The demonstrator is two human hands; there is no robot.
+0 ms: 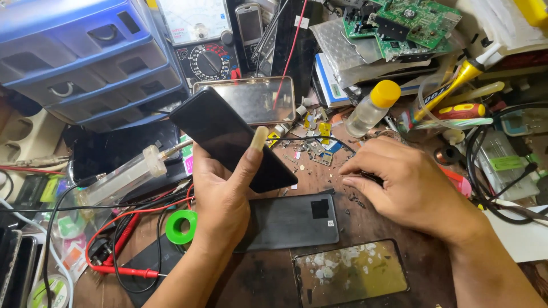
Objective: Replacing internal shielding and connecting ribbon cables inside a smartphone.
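- Nearest the lens, at 6 o'clock: a bare screen panel lying flat on the bench, its yellowish face blotched with white residue.
- Just above it, a dark grey phone back cover, flat, with a square camera cut-out toward its right end. The left forearm crosses its left end.
- Left hand, centre frame: fingers wrapped behind a black smartphone, thumb pressed against its right edge. Phone held clear of the bench, dark screen up, tilted, top end toward 10 o'clock.
- Right hand, at 3 o'clock from the phone: fingers curled, tips pressed together on a small dark item at the bench surface; too hidden to tell what.
- Scatter of small parts, yellow and blue bits, between the two hands toward 12 o'clock.
- Clear bottle with yellow cap lying at 1 o'clock.
- Green circuit boards at the top right edge.
- Analog multimeter at 12 o'clock; blue drawer cabinet at 10 o'clock.
- Another glossy panel lies behind the held phone.
- Green ring of tape and red and black probe leads at 8 o'clock, beside the left wrist.
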